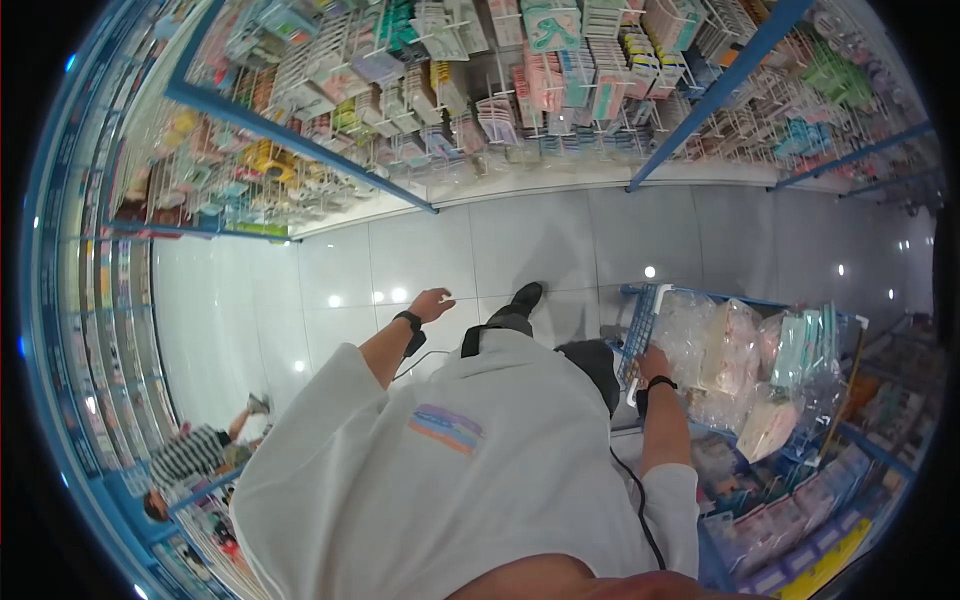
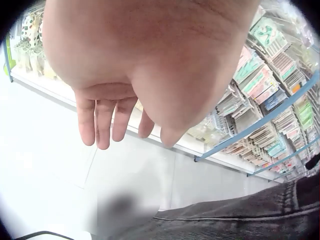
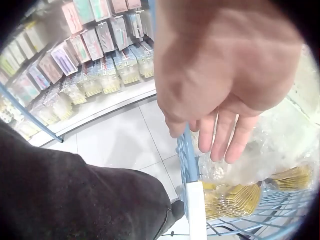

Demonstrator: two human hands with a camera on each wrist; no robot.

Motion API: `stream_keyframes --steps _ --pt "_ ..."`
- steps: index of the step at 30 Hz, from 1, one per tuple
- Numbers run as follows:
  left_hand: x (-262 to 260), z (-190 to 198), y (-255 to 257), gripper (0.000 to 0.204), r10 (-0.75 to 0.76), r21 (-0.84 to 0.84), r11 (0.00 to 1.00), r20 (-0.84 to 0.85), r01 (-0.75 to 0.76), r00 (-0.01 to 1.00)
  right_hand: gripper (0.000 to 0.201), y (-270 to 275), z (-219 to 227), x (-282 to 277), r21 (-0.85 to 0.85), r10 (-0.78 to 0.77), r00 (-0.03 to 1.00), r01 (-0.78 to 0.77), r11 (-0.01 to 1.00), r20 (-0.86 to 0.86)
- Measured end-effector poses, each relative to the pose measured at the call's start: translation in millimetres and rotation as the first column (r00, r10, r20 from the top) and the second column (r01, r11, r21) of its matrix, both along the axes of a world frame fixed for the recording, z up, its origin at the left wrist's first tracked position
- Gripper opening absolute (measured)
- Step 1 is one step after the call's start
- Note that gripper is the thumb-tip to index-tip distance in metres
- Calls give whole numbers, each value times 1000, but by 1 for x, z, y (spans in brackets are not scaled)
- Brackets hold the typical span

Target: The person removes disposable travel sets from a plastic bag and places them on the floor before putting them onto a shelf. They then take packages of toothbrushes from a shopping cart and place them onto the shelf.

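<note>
1. Your right hand (image 1: 655, 363) straddles the rim of the blue cart (image 1: 640, 330) at three o'clock, fingers extended inside and thumb outside, probably to steady it.
2. Clear-wrapped packages (image 1: 728, 350) lie piled in the cart, presumably for carrying together.
3. Your left hand (image 1: 432, 303) hangs empty at eleven o'clock, fingers relaxed, perhaps for balance.

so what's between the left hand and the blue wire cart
The head view shows a dark-trousered leg with a black shoe between the left hand and the blue wire cart, and grey floor tiles either side of it.
</note>
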State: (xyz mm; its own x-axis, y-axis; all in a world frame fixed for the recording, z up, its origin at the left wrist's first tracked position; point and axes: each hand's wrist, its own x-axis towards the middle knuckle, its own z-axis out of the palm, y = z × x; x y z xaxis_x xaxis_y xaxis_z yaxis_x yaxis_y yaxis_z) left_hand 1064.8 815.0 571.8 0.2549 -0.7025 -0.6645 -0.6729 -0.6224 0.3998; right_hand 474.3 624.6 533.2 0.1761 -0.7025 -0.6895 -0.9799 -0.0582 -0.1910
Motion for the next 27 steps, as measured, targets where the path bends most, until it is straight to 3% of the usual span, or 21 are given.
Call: stream_keyframes --steps 4,8,10,12,13,15,18,20,22,24,27 --pt "36 -1 13 50 -49 166 985 0 49 999 39 35 -10 18 -27 -178 980 181 983 88" --pt "41 -10 6 48 -58 -1 998 12 58 998 53 56 -24 23 -59 -196 909 234 970 369" --pt "34 -9 -11 46 -63 21 998 -82 65 995 54 59 6 38 0 -310 921 319 948 237" --pt "25 -9 -31 45 -109 70 990 -153 120 982 58 75 -8 31 -59 -300 909 329 942 290" --pt "21 -14 -40 45 -169 59 982 -161 180 973 58 91 5 30 -55 -369 890 397 916 269" --pt "17 -32 -63 45 -262 39 962 -161 271 952 65 101 36 35 -78 -364 882 403 912 300" --pt "4 -37 -97 45 -428 -70 904 -163 423 889 61 136 26 26 -100 -457 808 524 846 372" --pt "-12 -30 -127 44 -505 -109 863 -165 493 847 61 143 43 23 -42 -506 804 543 838 312" --pt "-26 -22 -153 43 -553 -182 830 -154 527 818 57 154 46 22 14 -636 694 672 741 338" --pt "-40 -15 -174 43 -555 -263 826 -232 498 799 55 166 58 20 -8 -641 681 687 726 354" --pt "-57 -10 -199 42 -630 -242 774 -203 585 749 51 172 99 23 -52 -667 638 736 675 386"
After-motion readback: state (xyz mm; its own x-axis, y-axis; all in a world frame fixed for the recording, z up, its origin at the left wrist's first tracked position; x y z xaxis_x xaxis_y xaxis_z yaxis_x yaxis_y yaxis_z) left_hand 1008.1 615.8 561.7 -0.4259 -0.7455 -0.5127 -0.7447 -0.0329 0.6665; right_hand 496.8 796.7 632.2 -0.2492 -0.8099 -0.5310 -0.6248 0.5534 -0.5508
